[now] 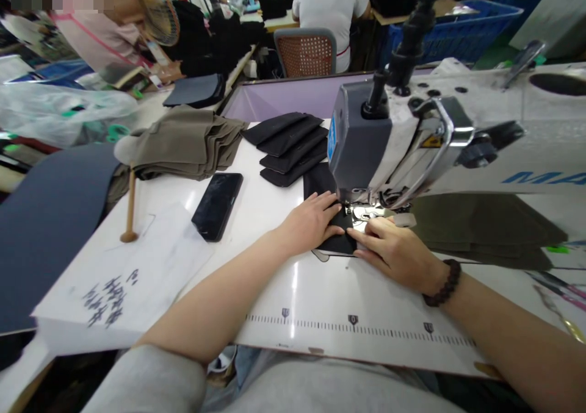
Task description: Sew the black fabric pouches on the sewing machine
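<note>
Under the head of a sewing machine (361,138) lies a black fabric piece (339,242), its right edge close to the metal needle plate (366,213). My left hand (311,221) rests flat on this fabric with fingers stretched toward the presser foot. At the fabric's right edge, my right hand (389,248) presses with its extended fingertips; its other fingers are curled. A dark beaded bracelet (443,283) circles my right wrist. Behind the left hand, several folded black fabric pieces (293,144) lie fanned out in a stack.
A black phone (218,207) lies left of my hands, near a wooden-handled tool (130,211) on white paper (151,279). Olive fabric stacks sit at back left (187,141) and under the machine arm (480,224). Scissors (563,288) lie far right. Other people work beyond.
</note>
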Available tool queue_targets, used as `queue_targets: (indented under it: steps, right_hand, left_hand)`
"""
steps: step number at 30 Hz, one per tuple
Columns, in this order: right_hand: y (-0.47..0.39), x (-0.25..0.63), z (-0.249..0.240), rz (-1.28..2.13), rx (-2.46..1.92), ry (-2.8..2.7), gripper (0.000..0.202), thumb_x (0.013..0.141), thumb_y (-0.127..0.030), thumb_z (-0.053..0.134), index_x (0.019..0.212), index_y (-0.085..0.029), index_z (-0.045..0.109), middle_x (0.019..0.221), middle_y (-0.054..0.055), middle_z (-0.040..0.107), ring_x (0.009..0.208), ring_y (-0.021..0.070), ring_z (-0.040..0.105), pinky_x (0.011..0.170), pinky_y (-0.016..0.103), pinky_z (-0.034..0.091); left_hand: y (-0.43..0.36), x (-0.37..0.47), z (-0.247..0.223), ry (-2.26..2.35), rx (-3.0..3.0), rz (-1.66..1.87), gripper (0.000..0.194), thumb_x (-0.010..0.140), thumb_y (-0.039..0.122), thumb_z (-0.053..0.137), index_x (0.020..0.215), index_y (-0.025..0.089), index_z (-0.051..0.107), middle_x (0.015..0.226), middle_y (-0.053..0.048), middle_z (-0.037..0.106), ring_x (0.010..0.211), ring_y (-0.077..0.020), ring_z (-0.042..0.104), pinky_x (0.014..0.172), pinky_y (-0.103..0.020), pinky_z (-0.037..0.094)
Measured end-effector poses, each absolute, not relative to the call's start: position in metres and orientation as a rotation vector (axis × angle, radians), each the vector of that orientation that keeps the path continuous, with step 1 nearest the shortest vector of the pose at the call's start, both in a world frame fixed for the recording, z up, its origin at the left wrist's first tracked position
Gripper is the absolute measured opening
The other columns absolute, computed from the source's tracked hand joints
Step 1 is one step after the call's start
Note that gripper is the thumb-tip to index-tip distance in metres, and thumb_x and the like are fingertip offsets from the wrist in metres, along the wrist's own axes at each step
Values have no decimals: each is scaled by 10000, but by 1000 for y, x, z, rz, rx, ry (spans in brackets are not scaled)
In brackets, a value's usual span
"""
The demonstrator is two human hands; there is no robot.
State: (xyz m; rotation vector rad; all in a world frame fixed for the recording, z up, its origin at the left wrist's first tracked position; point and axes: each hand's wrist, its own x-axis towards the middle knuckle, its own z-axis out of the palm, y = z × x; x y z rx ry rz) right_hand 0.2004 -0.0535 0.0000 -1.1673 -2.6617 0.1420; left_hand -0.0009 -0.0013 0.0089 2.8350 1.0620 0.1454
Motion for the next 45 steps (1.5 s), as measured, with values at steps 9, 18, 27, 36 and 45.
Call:
queue_targets:
  steps: [9, 18, 27, 36, 45]
  right_hand:
    - [-53, 197, -1, 59, -1224, -2617, 358, 870, -341, 400, 1092, -123, 576, 849, 114, 581, 758, 190, 505, 687, 316, 377]
    - [-52, 196, 1, 25, -1231, -2604, 337, 862, -336, 425, 1078, -132, 585, 823, 102, 594, 718, 175, 521, 641, 293, 375]
    - [-53, 195, 2, 45, -1281, -2585, 320, 830, -317, 493, 1084, -146, 584, 819, 84, 603, 697, 164, 533, 615, 280, 369]
    - [-52, 193, 2, 42, -1311, -2568, 335, 836, -322, 485, 1104, -139, 569, 856, 94, 614, 712, 162, 544, 612, 278, 370]
    - [-57, 199, 2, 115, -1016, -2625, 323, 887, -333, 378, 931, -136, 630, 686, 40, 546, 652, 138, 492, 630, 277, 343]
  left_hand:
    - [9, -2, 5, 1018, 2846, 181, 420, 870, 394, 421, 1161, 99, 492, 1253, -133, 465, 1189, -260, 391, 1010, -439, 264]
    - [10, -2, 4, 1008, 2829, 186, 392, 865, 383, 435, 1148, 119, 497, 1259, -130, 458, 1203, -263, 374, 1006, -448, 266]
    - [12, -4, 3, 984, 2825, 222, 381, 865, 394, 428, 1098, 109, 528, 1226, -135, 483, 1205, -277, 369, 994, -448, 288]
    - [15, -3, 5, 978, 2835, 236, 362, 862, 380, 439, 1081, 108, 533, 1169, -142, 518, 1171, -270, 406, 970, -448, 318]
    - [-9, -10, 8, 687, 2892, 341, 235, 870, 286, 449, 940, 144, 623, 1009, -59, 602, 921, -184, 542, 827, -310, 438]
